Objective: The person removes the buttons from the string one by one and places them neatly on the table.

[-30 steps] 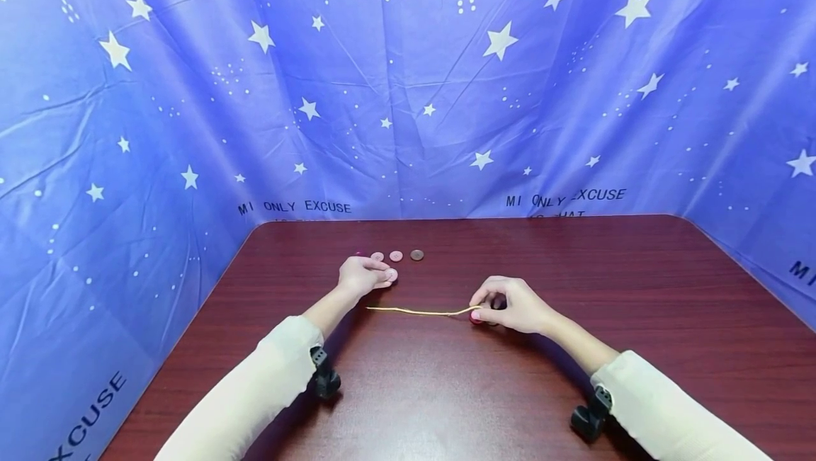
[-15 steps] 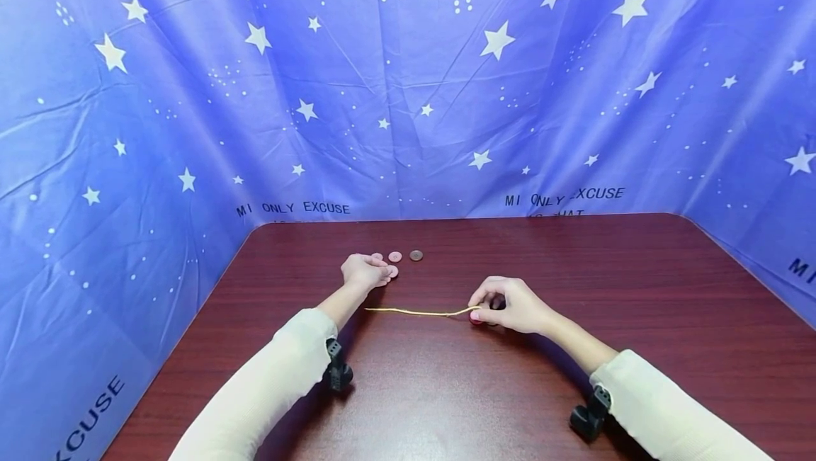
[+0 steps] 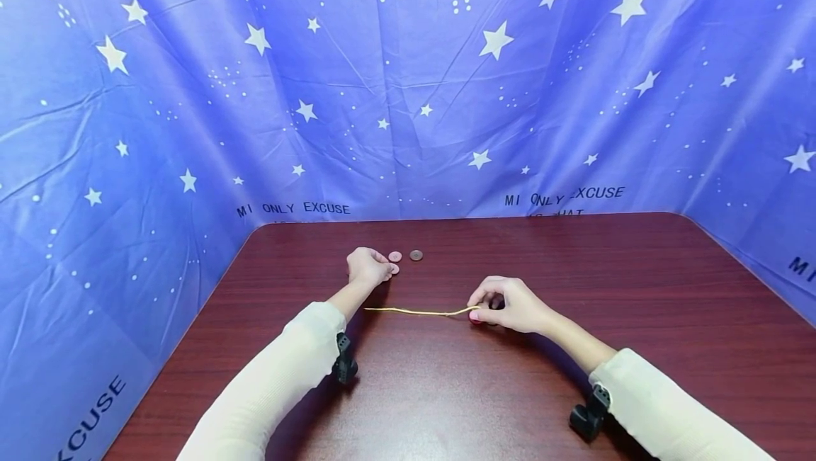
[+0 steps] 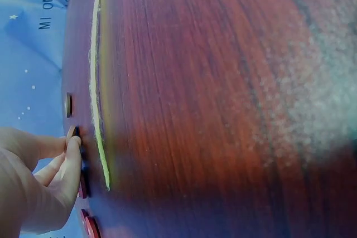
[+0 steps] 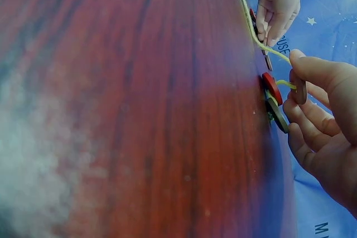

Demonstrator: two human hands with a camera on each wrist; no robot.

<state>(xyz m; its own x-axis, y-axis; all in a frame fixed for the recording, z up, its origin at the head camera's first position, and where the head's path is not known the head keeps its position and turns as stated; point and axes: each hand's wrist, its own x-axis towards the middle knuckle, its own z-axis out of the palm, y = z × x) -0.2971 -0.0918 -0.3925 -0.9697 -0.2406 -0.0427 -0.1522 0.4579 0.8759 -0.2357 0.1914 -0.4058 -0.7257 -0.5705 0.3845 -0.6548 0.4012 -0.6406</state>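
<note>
Cord [image 3: 411, 312] lies across the centre of the head view, its free end to the left and the rest leading into the right hand [image 3: 512, 305], right of centre. Stringing looks part done. In the right wrist view three buttons seem to be on it: a red button [image 5: 270, 88] and a dark button [image 5: 277, 116], just left of the fingers, and a tan button [image 5: 300, 88] that the right hand pinches between thumb and fingertips, with cord showing on both sides. Its other fingers are loosely bent, near the dark button. The holes are too small to make out.

What is left, as far as shows, sits about the left hand [image 3: 370, 266], left of centre in the head view. Thumb and fingers there are drawn together in a pinch on a pink button [image 3: 394, 269], which looks to be off the cord. Just above it in the frame lies a second pink button [image 3: 395, 256], and right of that a brown button [image 3: 416, 255], both loose on the table [image 3: 408, 404]. Reddish buttons [image 4: 92, 228] also show at lower left of the left wrist view, again apart from the cord. The left hand hides part of this group, so the full count is unclear.
</note>
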